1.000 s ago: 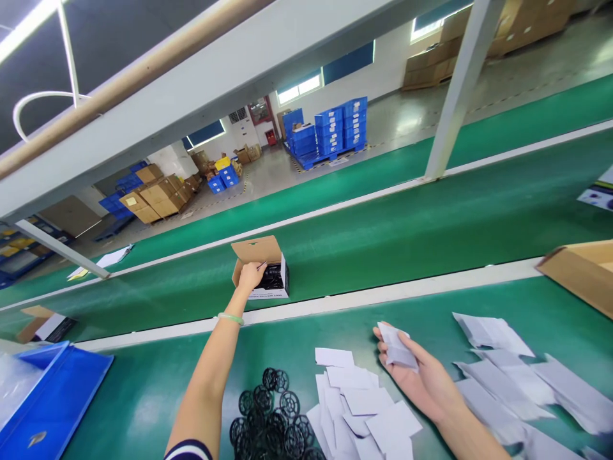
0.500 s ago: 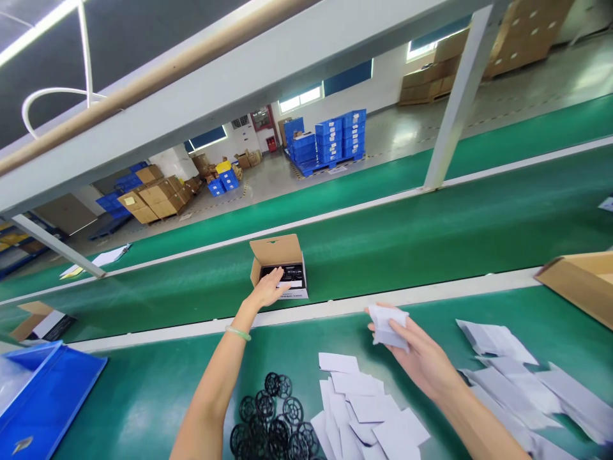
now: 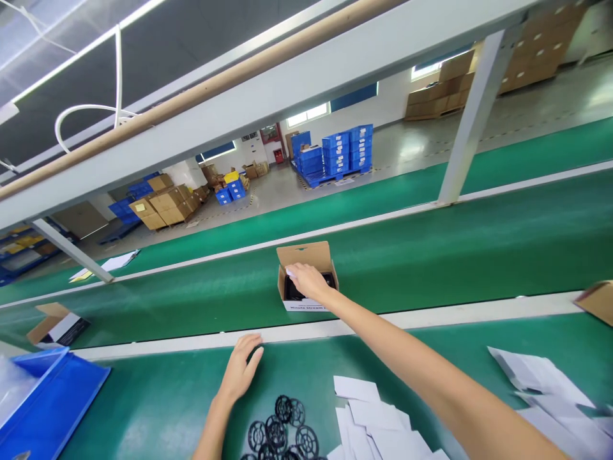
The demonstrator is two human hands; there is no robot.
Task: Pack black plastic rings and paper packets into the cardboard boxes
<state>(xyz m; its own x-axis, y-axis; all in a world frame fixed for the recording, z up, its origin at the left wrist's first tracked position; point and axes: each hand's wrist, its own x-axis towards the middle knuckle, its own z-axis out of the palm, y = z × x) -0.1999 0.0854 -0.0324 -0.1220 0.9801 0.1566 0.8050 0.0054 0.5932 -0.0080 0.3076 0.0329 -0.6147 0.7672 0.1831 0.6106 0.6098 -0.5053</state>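
An open cardboard box (image 3: 304, 253) with dark contents stands on the green belt, its flap raised at the back. My right hand (image 3: 309, 281) reaches into its opening, fingers curled down. A small part of a white packet (image 3: 290, 273) shows at those fingertips; the rest is hidden by the hand. My left hand (image 3: 242, 369) holds nothing and hovers by the bench's pale edge, thumb apart from the fingers. Below it lie black spoked rings (image 3: 276, 434) in a heap, beside a pile of white cards (image 3: 378, 415).
White packets (image 3: 541, 377) lie at the right of the bench. At the left are a blue bin (image 3: 57, 402) and another open box (image 3: 56, 326) on the belt. A brown carton (image 3: 596, 303) sits at the right edge. A metal beam (image 3: 268, 83) crosses above.
My right hand has carried the white packet from above the bench leftward into the box. My left hand has left the box and drawn back towards me. The view has shifted slightly.
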